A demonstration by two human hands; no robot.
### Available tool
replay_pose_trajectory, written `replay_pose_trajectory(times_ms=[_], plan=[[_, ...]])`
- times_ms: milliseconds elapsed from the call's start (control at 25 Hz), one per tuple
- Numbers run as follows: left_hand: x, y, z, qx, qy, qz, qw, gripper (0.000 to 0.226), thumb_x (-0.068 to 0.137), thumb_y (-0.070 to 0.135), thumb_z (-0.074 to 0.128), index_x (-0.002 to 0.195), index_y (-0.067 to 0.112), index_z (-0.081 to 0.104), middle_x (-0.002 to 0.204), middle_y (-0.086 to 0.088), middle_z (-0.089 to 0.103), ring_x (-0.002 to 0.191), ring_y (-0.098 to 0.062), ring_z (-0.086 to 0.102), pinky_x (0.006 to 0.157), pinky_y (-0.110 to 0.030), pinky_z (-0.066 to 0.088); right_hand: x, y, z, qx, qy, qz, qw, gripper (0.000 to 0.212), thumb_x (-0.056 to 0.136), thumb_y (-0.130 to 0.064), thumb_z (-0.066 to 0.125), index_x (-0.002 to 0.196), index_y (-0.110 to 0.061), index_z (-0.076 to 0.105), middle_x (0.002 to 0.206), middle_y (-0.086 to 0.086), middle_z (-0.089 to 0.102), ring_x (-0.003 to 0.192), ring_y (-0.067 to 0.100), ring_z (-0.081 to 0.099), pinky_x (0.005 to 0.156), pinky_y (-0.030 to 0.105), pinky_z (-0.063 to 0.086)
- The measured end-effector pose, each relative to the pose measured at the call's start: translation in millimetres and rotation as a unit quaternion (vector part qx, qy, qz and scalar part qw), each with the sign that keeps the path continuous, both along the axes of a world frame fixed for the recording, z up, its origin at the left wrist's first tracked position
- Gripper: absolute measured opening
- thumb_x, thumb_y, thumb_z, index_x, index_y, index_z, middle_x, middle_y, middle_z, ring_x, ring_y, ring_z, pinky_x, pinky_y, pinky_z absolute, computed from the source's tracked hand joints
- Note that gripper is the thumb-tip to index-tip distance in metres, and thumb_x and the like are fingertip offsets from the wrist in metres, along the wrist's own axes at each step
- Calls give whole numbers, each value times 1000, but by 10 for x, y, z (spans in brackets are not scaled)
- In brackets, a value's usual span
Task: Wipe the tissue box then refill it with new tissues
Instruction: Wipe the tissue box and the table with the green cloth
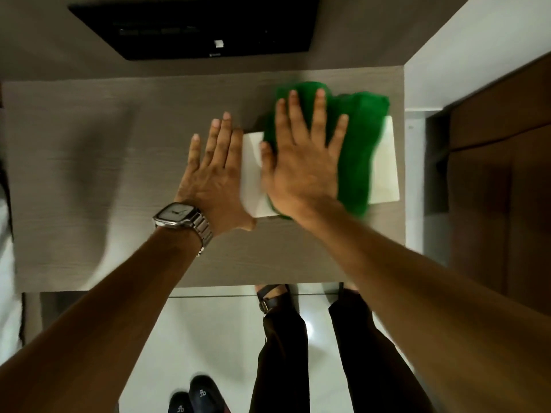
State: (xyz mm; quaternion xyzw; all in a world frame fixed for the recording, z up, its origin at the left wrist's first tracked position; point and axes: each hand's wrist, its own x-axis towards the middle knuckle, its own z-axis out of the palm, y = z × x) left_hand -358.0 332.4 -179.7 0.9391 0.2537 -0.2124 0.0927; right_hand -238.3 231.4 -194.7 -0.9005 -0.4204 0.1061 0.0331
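Note:
A white tissue box (385, 168) lies on the grey wooden table (119, 162), toward its right end. A green cloth (362, 138) is spread over most of the box's top. My right hand (301, 162) presses flat on the cloth, fingers spread and blurred by motion. My left hand (216, 174), with a metal watch on the wrist, rests flat against the box's left side with straight fingers, holding nothing. The box's opening is hidden under the cloth.
A black screen (193, 28) hangs on the wall behind the table. A white wall and a dark wooden door (501, 174) stand to the right. Below the table's front edge are my legs and a pair of dark shoes (193, 396) on the pale floor.

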Motion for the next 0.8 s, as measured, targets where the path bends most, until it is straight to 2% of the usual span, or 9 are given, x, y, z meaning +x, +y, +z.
replay_pose_trajectory(times_ms=[120,160,280,400,520,600,680,720,800], plan=[[10,3,63,8,17,-1,1000,157,43,72,79,153,10,-15,164,-14,-17,151,-29,-15,118,-50,-12,-93,-311,33,-6,26,130,991,68,104,-52,23,161,-17,13,171,5,7,157,32,-2,123,60,1],[-2,7,81,2,17,5,1000,158,44,70,81,154,10,-15,164,-13,-18,151,-29,-16,118,-49,-13,65,-538,50,-15,27,135,990,69,104,-54,24,162,-18,11,171,5,5,157,32,-2,124,60,2],[8,-17,111,-17,14,7,1000,159,45,64,85,153,8,-18,164,-14,-20,151,-29,-16,119,-49,-12,631,-893,68,-29,-1,19,999,74,101,-56,29,161,-17,15,171,10,5,156,39,0,123,63,8],[51,-45,87,-14,15,3,1000,161,43,62,86,153,7,-18,164,-15,-19,151,-30,-15,119,-47,-11,494,-381,31,-4,-20,-55,998,71,101,-53,28,159,-12,24,169,14,16,155,40,7,124,61,7],[55,-32,84,8,31,-8,999,159,45,68,82,152,10,-20,163,-14,-21,151,-29,-17,119,-46,-13,-197,-84,21,38,15,100,994,67,103,-49,21,160,-14,22,170,8,16,157,29,6,125,51,2],[44,-32,126,12,38,-11,999,158,45,69,81,152,10,-19,164,-13,-20,151,-28,-18,119,-49,-12,-163,-411,10,30,47,182,982,65,105,-47,19,161,-14,14,171,5,9,157,24,7,125,43,12],[20,-19,129,1,30,-1,1000,159,44,66,85,153,9,-16,164,-13,-18,151,-28,-17,119,-49,-13,221,-778,45,6,54,139,989,65,106,-48,23,162,-17,12,171,4,5,155,28,17,115,45,33],[18,-21,125,-2,22,4,1000,159,43,63,86,154,8,-15,164,-14,-17,151,-28,-16,119,-49,-14,417,-862,53,-4,39,90,995,65,105,-49,25,162,-18,14,171,4,6,154,31,18,114,50,35],[30,-38,129,-7,20,1,1000,160,43,61,88,154,7,-14,164,-15,-17,151,-29,-16,118,-48,-14,575,-760,44,-9,13,13,1000,66,103,-47,28,161,-16,18,170,7,12,156,34,11,122,59,20]])
